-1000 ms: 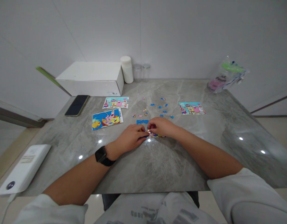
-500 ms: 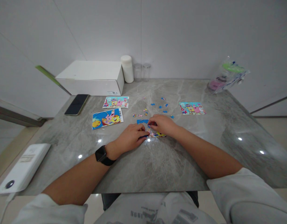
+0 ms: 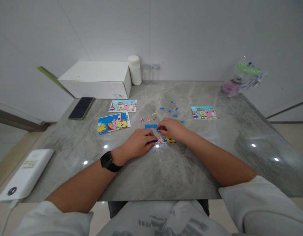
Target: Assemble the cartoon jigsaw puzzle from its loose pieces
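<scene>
A partly joined cartoon puzzle (image 3: 166, 140) lies at the middle of the grey marble table (image 3: 166, 170). My left hand (image 3: 138, 144), with a black watch on its wrist, rests with curled fingers against the puzzle's left edge. My right hand (image 3: 172, 128) sits just behind the puzzle, its fingertips pinched on a small puzzle piece (image 3: 160, 128) beside a blue joined strip (image 3: 150, 126). Several loose blue and pink pieces (image 3: 170, 111) are scattered farther back.
Two picture cards (image 3: 113, 122) (image 3: 123, 106) lie at the left, a third (image 3: 204, 112) at the right. A black phone (image 3: 81, 108), white box (image 3: 97, 79), white bottle (image 3: 135, 70) and two jars (image 3: 150, 73) stand behind. A plastic bag (image 3: 242, 78) is back right, a white device (image 3: 26, 173) front left.
My right hand has moved a little back and left, from over the joined puzzle toward the blue strip. My left hand has stayed at the puzzle's left edge.
</scene>
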Demonstrator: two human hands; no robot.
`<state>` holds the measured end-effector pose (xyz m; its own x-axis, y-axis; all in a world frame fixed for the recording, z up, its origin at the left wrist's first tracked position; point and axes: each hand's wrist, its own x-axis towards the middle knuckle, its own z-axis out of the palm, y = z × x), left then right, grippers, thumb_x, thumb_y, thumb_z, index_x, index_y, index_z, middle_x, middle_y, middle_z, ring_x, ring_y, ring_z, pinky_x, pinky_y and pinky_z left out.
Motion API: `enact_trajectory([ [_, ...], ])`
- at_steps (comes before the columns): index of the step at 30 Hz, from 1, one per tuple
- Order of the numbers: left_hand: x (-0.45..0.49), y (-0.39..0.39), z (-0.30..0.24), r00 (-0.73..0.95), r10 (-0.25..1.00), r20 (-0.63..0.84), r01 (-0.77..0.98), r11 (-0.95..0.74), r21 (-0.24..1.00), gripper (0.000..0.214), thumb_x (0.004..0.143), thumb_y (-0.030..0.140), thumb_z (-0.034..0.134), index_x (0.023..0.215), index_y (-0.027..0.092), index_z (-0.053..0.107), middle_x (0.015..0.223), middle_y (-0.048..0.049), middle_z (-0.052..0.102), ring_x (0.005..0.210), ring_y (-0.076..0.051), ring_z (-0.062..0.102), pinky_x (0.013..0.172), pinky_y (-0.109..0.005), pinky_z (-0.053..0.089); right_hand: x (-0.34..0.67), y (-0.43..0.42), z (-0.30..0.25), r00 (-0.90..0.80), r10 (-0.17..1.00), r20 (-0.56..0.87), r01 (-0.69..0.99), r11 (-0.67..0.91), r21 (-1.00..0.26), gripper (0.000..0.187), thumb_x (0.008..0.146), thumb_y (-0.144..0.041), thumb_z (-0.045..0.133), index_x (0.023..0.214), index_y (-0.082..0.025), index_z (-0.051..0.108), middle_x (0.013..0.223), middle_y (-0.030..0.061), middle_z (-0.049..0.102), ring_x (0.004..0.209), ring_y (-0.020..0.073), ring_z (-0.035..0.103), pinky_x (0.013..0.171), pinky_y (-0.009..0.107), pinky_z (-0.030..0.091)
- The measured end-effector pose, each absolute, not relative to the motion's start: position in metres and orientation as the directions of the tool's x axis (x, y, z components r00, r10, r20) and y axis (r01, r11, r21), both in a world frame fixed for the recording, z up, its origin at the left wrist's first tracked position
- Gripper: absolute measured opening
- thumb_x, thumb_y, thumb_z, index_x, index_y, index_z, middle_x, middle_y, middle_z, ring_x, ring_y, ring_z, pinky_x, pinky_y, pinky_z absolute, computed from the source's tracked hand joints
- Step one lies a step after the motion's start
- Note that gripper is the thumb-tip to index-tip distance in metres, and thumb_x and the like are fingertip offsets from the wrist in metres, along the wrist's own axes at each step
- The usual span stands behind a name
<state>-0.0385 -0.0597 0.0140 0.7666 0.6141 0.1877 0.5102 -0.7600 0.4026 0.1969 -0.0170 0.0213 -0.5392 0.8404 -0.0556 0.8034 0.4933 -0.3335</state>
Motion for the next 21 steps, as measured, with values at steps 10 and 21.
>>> enact_trajectory([
  [10, -0.0383, -0.0604, 0.0112, 0.763, 0.618, 0.19, 0.517, -0.76, 0.395, 0.027, 0.101, 0.029, 0.059, 0.123, 0.027, 0.076, 0.112, -0.0083, 0.073, 0.104, -0.023, 0.068, 0.092, -0.038, 0.051, 0.1955, -0.0173, 0.0197, -0.486, 0.871, -0.075, 0.833, 0.436, -0.34, 0.018, 0.094, -0.032, 0.07, 0.103, -0.02, 0.079, 0.102, 0.0082, 0.074, 0.09, 0.0198, 0.066, 0.081, 0.029, 0.044],
  [21, -0.0384, -0.0602, 0.0134, 0.759, 0.62, 0.195, 0.512, -0.755, 0.41, 0.026, 0.101, 0.026, 0.06, 0.12, 0.028, 0.078, 0.111, -0.0069, 0.074, 0.102, -0.022, 0.069, 0.09, -0.037, 0.05, 0.1934, -0.0209, 0.0255, -0.486, 0.871, -0.069, 0.832, 0.437, -0.341, 0.017, 0.095, -0.028, 0.068, 0.105, -0.019, 0.078, 0.103, 0.0088, 0.074, 0.095, 0.0209, 0.066, 0.085, 0.03, 0.045],
])
